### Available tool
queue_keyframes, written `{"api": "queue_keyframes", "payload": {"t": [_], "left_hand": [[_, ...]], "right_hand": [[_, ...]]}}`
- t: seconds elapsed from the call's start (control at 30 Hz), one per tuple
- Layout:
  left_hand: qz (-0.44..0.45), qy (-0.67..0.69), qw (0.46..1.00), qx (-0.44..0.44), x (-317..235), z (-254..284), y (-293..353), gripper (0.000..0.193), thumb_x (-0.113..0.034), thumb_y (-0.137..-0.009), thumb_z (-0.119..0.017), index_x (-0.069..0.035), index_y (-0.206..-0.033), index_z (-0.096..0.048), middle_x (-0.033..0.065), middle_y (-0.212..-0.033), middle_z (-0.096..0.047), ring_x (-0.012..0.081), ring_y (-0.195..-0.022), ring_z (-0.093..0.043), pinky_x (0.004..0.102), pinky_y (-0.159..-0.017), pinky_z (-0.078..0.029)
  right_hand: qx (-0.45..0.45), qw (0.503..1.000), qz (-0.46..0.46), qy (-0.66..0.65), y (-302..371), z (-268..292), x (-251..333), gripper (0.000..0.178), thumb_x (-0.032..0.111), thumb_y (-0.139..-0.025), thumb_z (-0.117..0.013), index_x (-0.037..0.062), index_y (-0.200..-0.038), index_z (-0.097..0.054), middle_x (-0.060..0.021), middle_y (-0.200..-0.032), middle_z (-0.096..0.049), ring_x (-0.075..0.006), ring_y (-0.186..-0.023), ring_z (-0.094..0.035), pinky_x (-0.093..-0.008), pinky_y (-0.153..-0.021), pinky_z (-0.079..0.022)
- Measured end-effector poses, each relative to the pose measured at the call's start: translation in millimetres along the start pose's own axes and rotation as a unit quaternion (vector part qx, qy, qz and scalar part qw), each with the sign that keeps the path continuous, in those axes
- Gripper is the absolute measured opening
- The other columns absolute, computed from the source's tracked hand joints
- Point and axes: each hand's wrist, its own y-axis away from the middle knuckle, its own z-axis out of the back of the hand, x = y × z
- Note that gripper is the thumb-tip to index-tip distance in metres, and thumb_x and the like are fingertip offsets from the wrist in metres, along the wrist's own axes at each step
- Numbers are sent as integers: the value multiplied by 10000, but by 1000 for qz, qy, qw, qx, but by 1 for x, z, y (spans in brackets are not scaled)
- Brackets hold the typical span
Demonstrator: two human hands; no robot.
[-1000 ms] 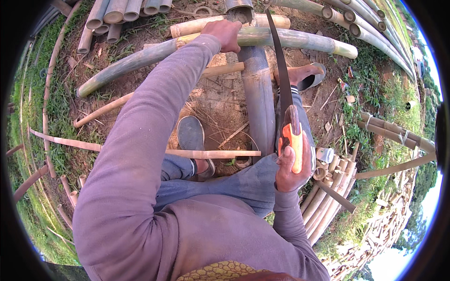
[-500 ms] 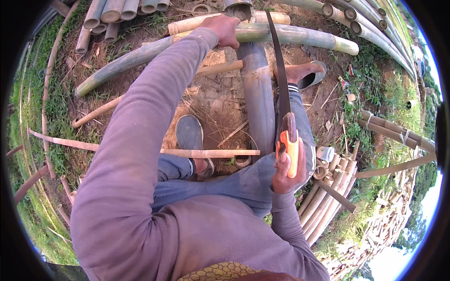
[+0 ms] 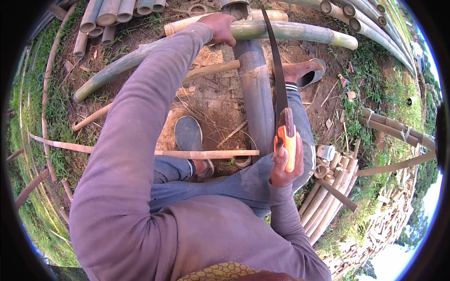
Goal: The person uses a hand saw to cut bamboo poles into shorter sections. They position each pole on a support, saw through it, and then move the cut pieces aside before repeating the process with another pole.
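A long green bamboo pole (image 3: 300, 31) lies crosswise over a thick grey bamboo post (image 3: 257, 93) that slopes toward me. My left hand (image 3: 219, 29) grips the pole near that crossing, its thumb side facing right. Held in my right hand (image 3: 284, 172) is a handsaw (image 3: 280, 79) with an orange handle and a long dark, narrow blade. The blade points away from me and crosses the pole a little right of my left hand. Whether its teeth are in the bamboo, I cannot tell.
Cut bamboo lengths (image 3: 108, 13) are stacked at the far left, and more poles (image 3: 375, 28) at the far right. A bundle of short pieces (image 3: 330, 196) lies by my right knee. A thin bamboo strip (image 3: 206, 153) runs across in front of my legs.
The saw has shifted slightly left against the pole. My left hand keeps its hold on the pole, and the whole view has tilted a little.
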Motion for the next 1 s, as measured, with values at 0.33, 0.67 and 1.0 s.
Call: {"api": "queue_keyframes", "payload": {"t": [0.33, 0.67, 1.0], "left_hand": [[-43, 186, 969, 160, 22, -7, -24, 839, -368, -653, -911, -11, -1375, -677, 227, -1207, -763, 325, -1071, -751, 409, -949, -583], [17, -77, 992, -102, -30, -26, 22, 528, -342, -847, -838, -98, -1261, -617, 189, -1134, -770, 390, -1101, -753, 498, -959, -605], [21, -60, 994, -85, -27, -24, 23, 468, -311, -854, -824, -136, -1259, -667, 156, -1153, -781, 359, -1102, -758, 494, -957, -608]], "right_hand": [[-28, 996, -32, -84, -102, -63, -11, 476, 157, -1051, -727, -80, -1445, -605, -223, -1354, -719, -297, -1236, -716, -401, -1037, -564], [-13, 999, -24, -32, -117, -69, 18, 451, 158, -1070, -709, -67, -1448, -612, -181, -1355, -700, -228, -1173, -706, -375, -995, -577], [-3, 999, -46, -10, -87, -37, 24, 431, 104, -1049, -688, -98, -1422, -608, -221, -1330, -720, -290, -1213, -710, -388, -1045, -550]]}}
